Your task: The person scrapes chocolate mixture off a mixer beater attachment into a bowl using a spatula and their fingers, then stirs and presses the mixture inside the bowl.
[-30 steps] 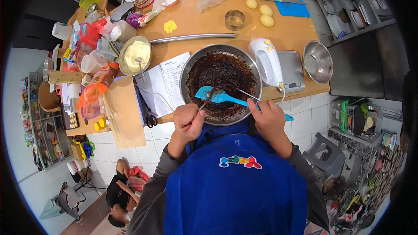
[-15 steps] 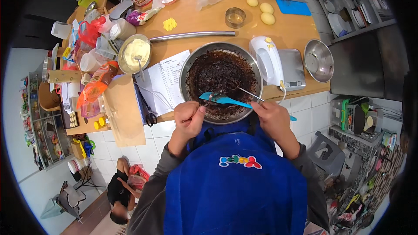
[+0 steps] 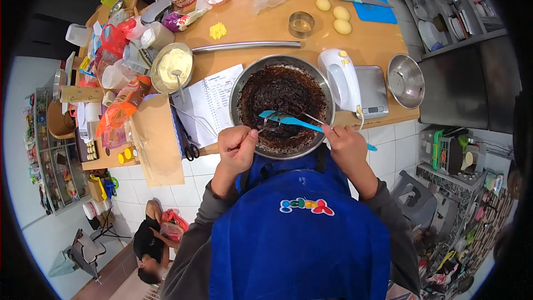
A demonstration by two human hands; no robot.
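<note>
The left hand point(image 3: 236, 148) clenches a thin metal rod point(image 3: 262, 129); the right hand point(image 3: 347, 148) grasps a blue spatula point(image 3: 300, 121), its blade between them over the steel bowl point(image 3: 235, 86) just ahead. Beyond the right hand is a white mixer point(image 3: 340, 80).

My right hand point(image 3: 347, 145) hides part of the blue spatula point(image 3: 294, 121); the writing in the notebook point(image 3: 220, 95) is too small to read.

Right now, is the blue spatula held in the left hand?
No, the right hand holds the blue spatula by its handle, with the blade over the metal bowl.
</note>
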